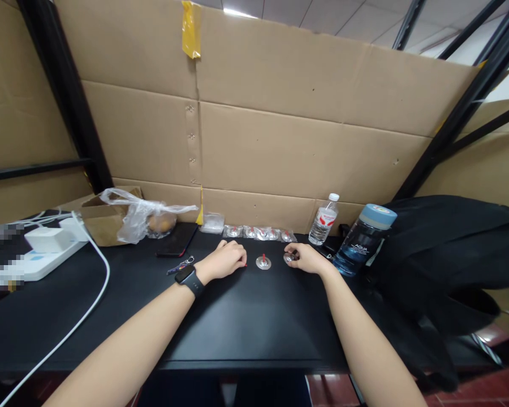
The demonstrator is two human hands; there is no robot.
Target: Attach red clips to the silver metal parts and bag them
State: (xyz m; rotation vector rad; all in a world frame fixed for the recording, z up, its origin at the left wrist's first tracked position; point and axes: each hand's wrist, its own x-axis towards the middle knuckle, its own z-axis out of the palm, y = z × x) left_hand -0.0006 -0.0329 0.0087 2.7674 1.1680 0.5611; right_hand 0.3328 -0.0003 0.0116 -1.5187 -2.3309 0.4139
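A clear round disc with a red upright peg [263,262] stands on the black tabletop [254,322] between my hands. To its left, my left hand [225,259] rests low with curled fingers, and a small red piece [245,265] shows at the fingertips; most of it is hidden. On the right, my right hand [306,258] pinches the edge of a second clear disc [288,258], partly covered by the fingers. Behind them lies a row of several similar discs in clear plastic packets [262,233].
A water bottle [324,219], a blue-lidded bottle [362,240] and a black cloth [445,265] are on the right. At left are a phone [176,240], a keyring [180,265], a plastic bag [136,217], a cardboard box [104,220] and a power strip [46,263]. Cardboard walls the back.
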